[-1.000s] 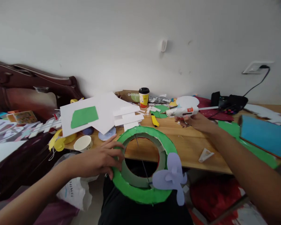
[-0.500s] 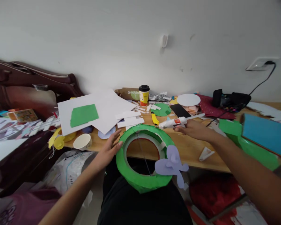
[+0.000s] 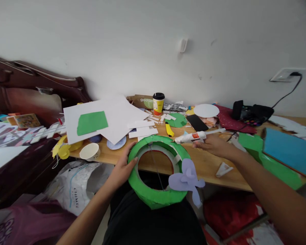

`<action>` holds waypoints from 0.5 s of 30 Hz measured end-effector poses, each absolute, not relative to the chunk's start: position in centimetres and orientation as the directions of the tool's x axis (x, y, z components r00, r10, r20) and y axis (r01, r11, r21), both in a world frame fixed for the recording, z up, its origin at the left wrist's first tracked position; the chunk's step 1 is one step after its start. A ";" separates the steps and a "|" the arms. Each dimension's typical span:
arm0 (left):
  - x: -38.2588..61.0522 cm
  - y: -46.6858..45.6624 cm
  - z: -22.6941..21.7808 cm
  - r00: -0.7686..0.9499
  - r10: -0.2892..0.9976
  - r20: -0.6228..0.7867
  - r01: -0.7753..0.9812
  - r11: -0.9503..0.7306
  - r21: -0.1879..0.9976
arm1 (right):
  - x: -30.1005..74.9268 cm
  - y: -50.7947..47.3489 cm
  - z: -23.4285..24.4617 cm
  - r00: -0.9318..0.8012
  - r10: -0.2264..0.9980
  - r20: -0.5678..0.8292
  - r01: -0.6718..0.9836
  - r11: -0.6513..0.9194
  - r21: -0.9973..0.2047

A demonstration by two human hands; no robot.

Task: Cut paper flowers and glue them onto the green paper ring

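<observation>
Green paper covers the ring (image 3: 142,192), which leans against the near edge of the table (image 3: 206,165) and hangs over the person's lap, its open face tilted up. The left hand (image 3: 123,165) clasps the ring's left rim, with the thumb on the top face and the fingers curled round the outer wall. A lilac flower (image 3: 186,180) sticks to the ring's right side. The right hand (image 3: 214,145) is closed round a glue gun (image 3: 190,137), held just above the ring's far right rim with its nozzle pointing left. I cannot tell whether the tip touches the ring. A yellow cutter (image 3: 169,130) lies just beyond the ring. White sheets (image 3: 117,115) lie to the far left, with a paper cup (image 3: 90,151) at the table's near left edge. A coffee cup (image 3: 158,103) stands by the wall.
</observation>
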State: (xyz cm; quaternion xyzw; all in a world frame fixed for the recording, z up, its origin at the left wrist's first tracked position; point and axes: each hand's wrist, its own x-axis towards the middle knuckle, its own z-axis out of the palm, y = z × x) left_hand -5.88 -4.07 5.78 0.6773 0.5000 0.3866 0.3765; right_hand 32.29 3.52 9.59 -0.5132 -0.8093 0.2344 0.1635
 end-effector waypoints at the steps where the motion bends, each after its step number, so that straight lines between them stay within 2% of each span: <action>1: -5.9 -4.0 5.7 0.202 0.969 0.144 0.386 -0.214 0.898 | 32.5 3.5 9.5 -0.427 0.904 0.012 0.762 0.366 -0.534; 8: -6.0 -4.0 5.4 0.200 0.971 0.134 0.361 -0.200 0.911 | 33.1 3.5 9.8 -0.449 0.893 0.032 0.765 0.403 -0.503; 15: -5.9 -4.0 5.6 0.196 0.970 0.142 0.383 -0.209 0.900 | 30.9 4.4 10.6 -0.466 0.877 0.119 0.729 0.456 -0.511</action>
